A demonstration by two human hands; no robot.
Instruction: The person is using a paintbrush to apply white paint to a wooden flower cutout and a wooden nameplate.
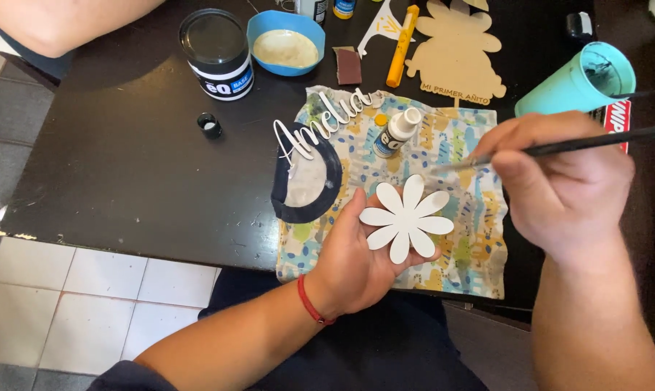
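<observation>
My left hand (356,257) lies palm up and holds a white flower-shaped cutout (407,217) flat on its fingers, over a patterned cloth (465,152). My right hand (559,181) grips a thin black paintbrush (595,141), its pale bristle tip pointing left just above and to the right of the flower, not touching it. A small white paint bottle (396,132) with its cap on lies on the cloth above the flower. A white cursive name cutout (320,123) rests across the cloth's top left, beside a dark round lid (327,181).
On the black table (124,166) stand a black-lidded jar (217,52), a blue bowl of cream paint (286,42), a turquoise cup (581,83), a tan wooden figure cutout (458,51), a yellow marker (402,45) and a small dark cap (209,124). Another person's arm (59,22) rests top left.
</observation>
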